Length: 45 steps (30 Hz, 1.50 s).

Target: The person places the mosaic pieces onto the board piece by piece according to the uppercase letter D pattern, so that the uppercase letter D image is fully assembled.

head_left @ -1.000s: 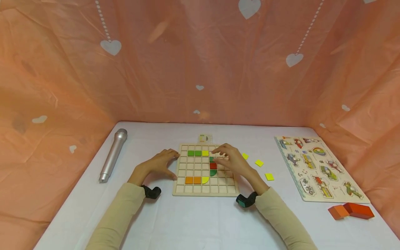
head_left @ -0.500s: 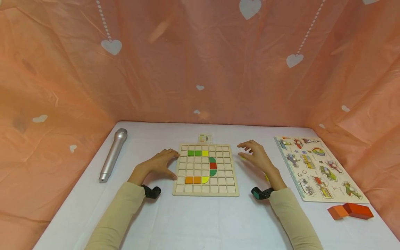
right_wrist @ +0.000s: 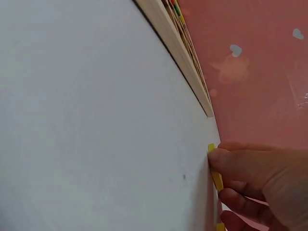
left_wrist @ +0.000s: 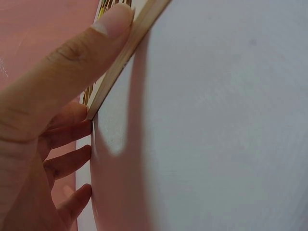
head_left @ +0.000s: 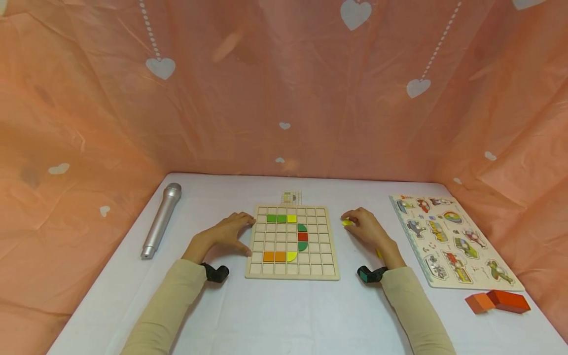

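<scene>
While the left hand (head_left: 226, 231) rests spread against the grid board's (head_left: 293, 272) left edge, the right hand (head_left: 368, 229) pinches a yellow tile (head_left: 346, 223) just right of the board.

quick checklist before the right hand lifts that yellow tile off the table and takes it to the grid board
1. Right hand has its fingertips on the yellow tile: ok, thumb and a finger touch its edge in the right wrist view.
2. Tile is off the table: not ok, it seems to lie flat on the white table.
3. Left hand steadies the grid board: ok, its thumb presses the board's left edge.
4. Free cells remain on the board: ok, most squares are bare.
5. Path from tile to board has nothing in it: ok, only bare cloth between them.
6. Which cell suits the tile: cannot tell.
</scene>
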Available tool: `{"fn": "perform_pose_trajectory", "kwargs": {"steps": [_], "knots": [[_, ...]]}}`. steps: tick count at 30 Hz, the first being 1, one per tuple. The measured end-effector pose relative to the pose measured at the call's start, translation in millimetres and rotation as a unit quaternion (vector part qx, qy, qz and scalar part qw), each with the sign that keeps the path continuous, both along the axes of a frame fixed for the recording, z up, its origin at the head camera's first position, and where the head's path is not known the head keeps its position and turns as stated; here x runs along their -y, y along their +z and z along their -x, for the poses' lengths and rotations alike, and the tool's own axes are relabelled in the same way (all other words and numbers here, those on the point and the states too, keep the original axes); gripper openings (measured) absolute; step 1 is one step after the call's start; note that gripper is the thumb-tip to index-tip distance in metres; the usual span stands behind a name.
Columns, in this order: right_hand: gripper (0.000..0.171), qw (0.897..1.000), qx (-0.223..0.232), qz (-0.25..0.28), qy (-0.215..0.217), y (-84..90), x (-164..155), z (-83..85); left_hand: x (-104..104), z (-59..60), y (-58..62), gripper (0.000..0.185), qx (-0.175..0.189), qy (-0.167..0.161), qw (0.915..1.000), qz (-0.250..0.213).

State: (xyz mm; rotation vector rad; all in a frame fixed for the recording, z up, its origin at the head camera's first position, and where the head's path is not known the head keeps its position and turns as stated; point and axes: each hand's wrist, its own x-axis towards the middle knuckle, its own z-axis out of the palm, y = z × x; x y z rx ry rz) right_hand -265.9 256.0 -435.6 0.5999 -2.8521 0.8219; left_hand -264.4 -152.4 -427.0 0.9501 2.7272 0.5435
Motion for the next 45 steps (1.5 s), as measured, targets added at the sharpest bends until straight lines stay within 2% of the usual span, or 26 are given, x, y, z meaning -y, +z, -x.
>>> {"fn": "perform_pose_trajectory", "kwargs": {"steps": [7, 12, 19, 25, 29, 32, 35, 45], "knots": [[0.022, 1.0, -0.007, 0.024, -0.017, 2.4, 10, -0.1, 0, 0.6, -1.1, 0.09, 0.008, 0.009, 0.9999, 0.0], [0.024, 0.998, -0.007, 0.057, -0.015, 8.6, 37, -2.9, 0, 1.1, -2.7, 0.089, 0.005, 0.01, 0.9999, -0.003], [0.023, 0.996, -0.002, 0.077, 0.05, 12.8, 89, -13.2, 0, 1.2, -1.6, 0.089, -0.002, 0.006, 1.0, -0.005], [0.021, 0.99, -0.026, 0.073, 0.119, 12.5, 127, -24.8, 0, 1.3, -1.8, 0.088, 0.005, 0.011, 0.9999, -0.002], [0.022, 0.985, -0.004, 0.083, 0.154, 12.4, 146, -31.2, -1, 0.8, -1.8, 0.088, 0.009, 0.015, 0.9998, -0.003], [0.021, 0.981, 0.025, 0.093, 0.171, 9.7, 156, -33.8, 0, 0.5, -2.1, 0.087, 0.014, 0.019, 0.9997, -0.003], [0.021, 0.979, 0.035, 0.089, 0.182, 4.2, 163, -34.3, 0, 0.1, -2.7, 0.086, 0.019, 0.022, 0.9996, -0.006], [0.015, 0.978, -0.011, 0.063, 0.197, -10.2, 171, -28.8, 0, -0.7, -0.6, 0.087, 0.013, 0.014, 0.9998, -0.011]]}}
